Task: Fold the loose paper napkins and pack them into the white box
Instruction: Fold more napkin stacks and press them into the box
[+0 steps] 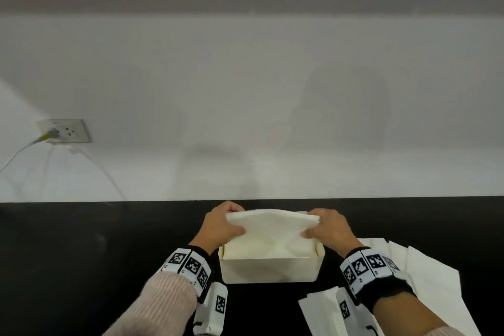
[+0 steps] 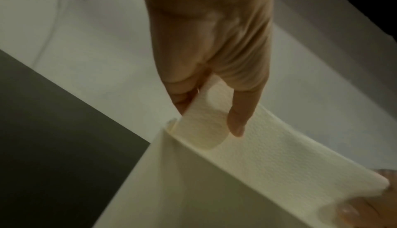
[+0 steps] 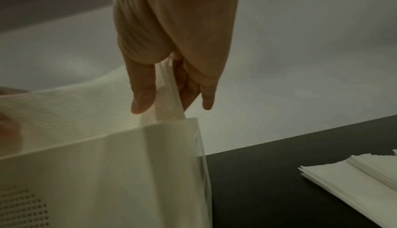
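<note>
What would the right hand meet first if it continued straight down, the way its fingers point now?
Probably the right end wall of the white box: the right hand, pinching the folded napkin, hangs just above its rim.

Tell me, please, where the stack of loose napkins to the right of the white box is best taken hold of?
Probably at its near-left corner, from the box side: the stack of loose napkins lies flat on the black table, and its layered edges fan out there, giving fingertips a lip to slip under. Both hands are busy holding a folded napkin.

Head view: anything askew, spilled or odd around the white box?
Nothing spilled or damaged. The folded napkin held by the left hand and right hand sags above the white box, not yet seated. Loose napkins lie fanned unevenly to its right.
</note>
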A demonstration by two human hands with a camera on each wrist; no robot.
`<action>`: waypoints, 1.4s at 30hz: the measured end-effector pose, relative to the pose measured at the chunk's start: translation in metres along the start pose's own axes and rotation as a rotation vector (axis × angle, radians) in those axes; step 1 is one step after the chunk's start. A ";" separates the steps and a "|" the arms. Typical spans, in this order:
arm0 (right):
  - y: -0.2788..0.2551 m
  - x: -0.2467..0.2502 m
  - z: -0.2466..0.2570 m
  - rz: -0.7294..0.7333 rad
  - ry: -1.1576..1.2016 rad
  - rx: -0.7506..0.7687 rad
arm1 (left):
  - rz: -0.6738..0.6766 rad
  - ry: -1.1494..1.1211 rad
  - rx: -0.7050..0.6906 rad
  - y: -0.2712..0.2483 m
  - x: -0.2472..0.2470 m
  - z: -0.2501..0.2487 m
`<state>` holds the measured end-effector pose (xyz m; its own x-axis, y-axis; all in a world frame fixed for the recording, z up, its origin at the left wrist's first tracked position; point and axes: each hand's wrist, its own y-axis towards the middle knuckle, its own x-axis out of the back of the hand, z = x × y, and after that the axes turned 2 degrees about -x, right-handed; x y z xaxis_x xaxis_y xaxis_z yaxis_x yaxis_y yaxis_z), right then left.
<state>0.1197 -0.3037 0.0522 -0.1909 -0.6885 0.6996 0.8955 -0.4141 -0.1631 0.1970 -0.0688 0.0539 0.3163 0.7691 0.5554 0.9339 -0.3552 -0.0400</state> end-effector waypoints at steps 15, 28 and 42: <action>0.001 0.001 -0.009 0.022 0.038 0.005 | -0.054 -0.090 -0.073 0.002 -0.006 0.006; -0.003 0.008 -0.003 -0.017 -0.097 0.064 | 0.093 0.181 -0.075 0.008 0.000 0.006; 0.008 -0.001 0.000 -0.005 0.027 0.088 | -0.054 0.296 -0.068 0.014 0.003 0.012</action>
<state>0.1266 -0.3067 0.0502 -0.2051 -0.7031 0.6809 0.9261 -0.3646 -0.0976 0.2129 -0.0655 0.0451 0.1944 0.6030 0.7737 0.9316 -0.3605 0.0469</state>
